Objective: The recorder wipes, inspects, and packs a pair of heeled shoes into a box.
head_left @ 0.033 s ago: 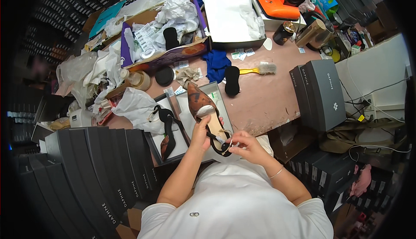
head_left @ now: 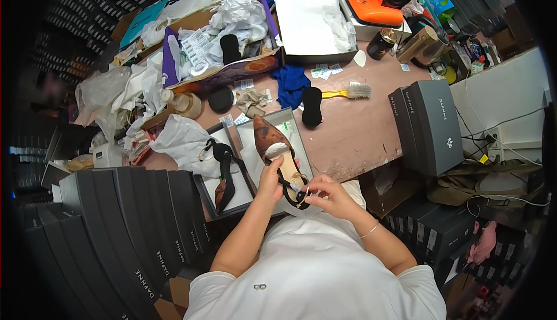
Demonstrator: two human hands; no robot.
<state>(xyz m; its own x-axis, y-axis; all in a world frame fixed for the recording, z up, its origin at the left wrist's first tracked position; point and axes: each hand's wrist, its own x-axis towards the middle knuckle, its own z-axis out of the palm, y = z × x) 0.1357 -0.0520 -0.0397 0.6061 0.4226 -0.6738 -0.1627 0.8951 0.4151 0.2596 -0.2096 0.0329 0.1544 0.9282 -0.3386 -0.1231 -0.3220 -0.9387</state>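
Observation:
A pointed-toe shoe (head_left: 271, 137) with a brown and black patterned upper and a pale insole is in my left hand (head_left: 271, 182), which is closed around its middle. Its toe points away from me, with white stuffing in the toe opening. At the heel end, my right hand (head_left: 329, 197) pinches the thin black ankle strap (head_left: 300, 196) by its small buckle. Below the shoe lies an open grey shoebox (head_left: 288, 115). To the left, the matching shoe (head_left: 223, 169), black with a patterned toe, rests on its side in the other box part (head_left: 237, 208).
Stacked grey shoeboxes (head_left: 110, 227) rise at my left, and more boxes (head_left: 432, 126) stand at the table's right. Farther back are a purple carton (head_left: 171, 59) of crumpled paper, a white lid (head_left: 301, 18), a yellow-handled brush (head_left: 342, 93), a blue cloth (head_left: 291, 85) and an orange machine (head_left: 374, 8).

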